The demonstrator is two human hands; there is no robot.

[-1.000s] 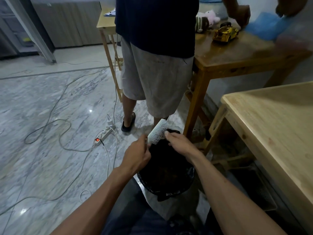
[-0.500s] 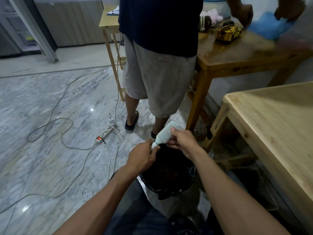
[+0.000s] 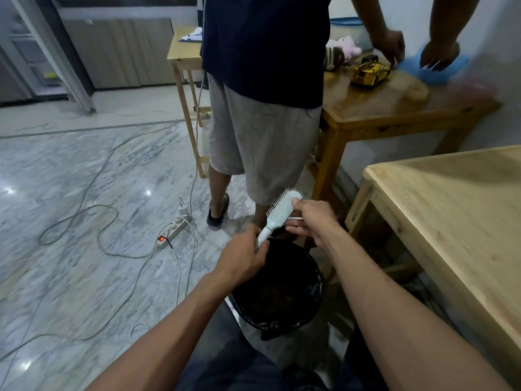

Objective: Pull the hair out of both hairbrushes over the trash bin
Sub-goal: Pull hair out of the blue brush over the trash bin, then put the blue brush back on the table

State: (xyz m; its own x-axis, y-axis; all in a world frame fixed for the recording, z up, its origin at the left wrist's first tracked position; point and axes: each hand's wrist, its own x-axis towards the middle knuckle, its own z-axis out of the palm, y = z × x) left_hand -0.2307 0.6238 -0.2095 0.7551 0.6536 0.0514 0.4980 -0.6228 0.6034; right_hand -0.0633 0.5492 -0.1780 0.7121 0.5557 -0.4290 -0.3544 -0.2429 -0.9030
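Hairbrush (image 3: 282, 211) held over trash bin (image 3: 315, 280) so hair drops in: left hand (image 3: 242, 256) grip closed on handle, right hand (image 3: 311, 218) pinching at bristles.

A pale plastic hairbrush (image 3: 282, 211), black plastic-lined trash bin (image 3: 315, 292), glossy marble floor (image 3: 70, 193), matt wooden table (image 3: 451, 210).

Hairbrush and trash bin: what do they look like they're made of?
Hairbrush: looks like pale mint plastic, smooth matte handle, moulded matching bristles. Trash bin: lined with a thin glossy black plastic bag, crinkled at the rim; a shiny, possibly metal, body shows below, though I can't confirm it.
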